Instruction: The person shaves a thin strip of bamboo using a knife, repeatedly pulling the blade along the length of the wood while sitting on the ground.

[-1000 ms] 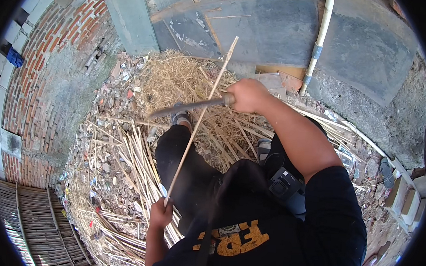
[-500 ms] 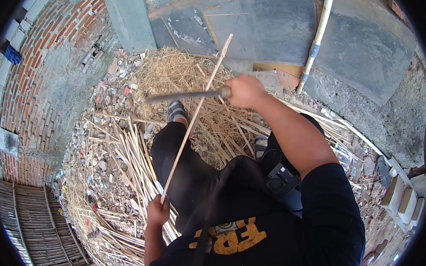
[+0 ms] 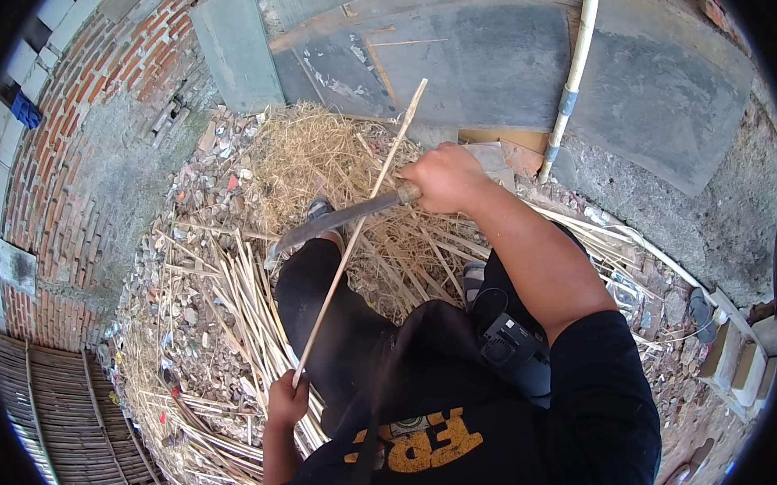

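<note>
My left hand (image 3: 288,401) is closed round the lower end of a long, thin bamboo strip (image 3: 341,271), which slants up and away to the right. In my right hand (image 3: 445,179) is the wooden handle of a machete (image 3: 341,222), the fingers wrapped round it. Its long, dull blade points left and crosses the strip above my left knee. Whether the edge touches the strip I cannot tell. Beneath the strip's far half lies a heap of pale shavings (image 3: 301,154).
Several split bamboo strips (image 3: 249,305) lie left of my leg on rubble-strewn ground (image 3: 187,311). A brick wall (image 3: 84,174) stands at left, grey panels (image 3: 503,60) and a white pipe (image 3: 579,55) ahead. A slatted bamboo panel (image 3: 63,410) is at lower left.
The machete has swung so that its tip is lower and nearer to me, and my right hand has come slightly down. My left hand keeps its hold on the strip.
</note>
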`<action>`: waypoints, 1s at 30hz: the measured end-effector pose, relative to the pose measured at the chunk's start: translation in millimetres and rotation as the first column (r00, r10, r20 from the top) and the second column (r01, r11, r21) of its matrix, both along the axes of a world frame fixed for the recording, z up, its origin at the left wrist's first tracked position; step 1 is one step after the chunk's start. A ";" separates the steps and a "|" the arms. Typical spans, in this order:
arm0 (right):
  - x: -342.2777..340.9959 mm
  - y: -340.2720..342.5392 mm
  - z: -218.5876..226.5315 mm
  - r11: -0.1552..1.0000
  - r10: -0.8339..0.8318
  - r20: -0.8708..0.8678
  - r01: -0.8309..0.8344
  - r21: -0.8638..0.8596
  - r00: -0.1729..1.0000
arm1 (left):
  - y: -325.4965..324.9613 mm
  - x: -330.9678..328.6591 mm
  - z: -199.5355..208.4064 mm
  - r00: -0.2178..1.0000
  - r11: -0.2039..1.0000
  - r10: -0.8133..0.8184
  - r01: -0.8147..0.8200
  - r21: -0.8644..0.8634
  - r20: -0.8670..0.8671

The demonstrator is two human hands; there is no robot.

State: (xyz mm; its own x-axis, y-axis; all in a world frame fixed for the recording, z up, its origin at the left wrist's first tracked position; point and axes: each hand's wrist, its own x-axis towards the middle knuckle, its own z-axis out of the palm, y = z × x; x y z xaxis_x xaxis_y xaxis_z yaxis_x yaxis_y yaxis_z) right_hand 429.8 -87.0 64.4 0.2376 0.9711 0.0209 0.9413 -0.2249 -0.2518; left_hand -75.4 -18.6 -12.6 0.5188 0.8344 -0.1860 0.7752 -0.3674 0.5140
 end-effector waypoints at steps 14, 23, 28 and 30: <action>79.1 -15.5 -32.2 0.705 -0.507 -0.601 0.699 0.123 0.618 | 4.0 -7.3 -10.5 1.000 0.998 -0.016 0.017 -0.060 0.022; 72.6 -3.0 -37.8 0.605 -0.304 -0.894 0.791 0.086 0.330 | -0.1 -1.1 3.2 0.997 0.999 0.024 -0.020 0.048 -0.067; 68.4 -3.5 -36.7 0.587 -0.243 -0.919 0.801 0.117 0.312 | -1.3 -0.5 8.0 0.987 0.915 -0.160 0.153 0.373 -0.011; 70.5 -4.9 -38.3 0.650 -0.334 -0.885 0.759 0.033 0.324 | -3.6 2.4 16.2 0.978 0.917 -0.208 0.194 0.350 0.002</action>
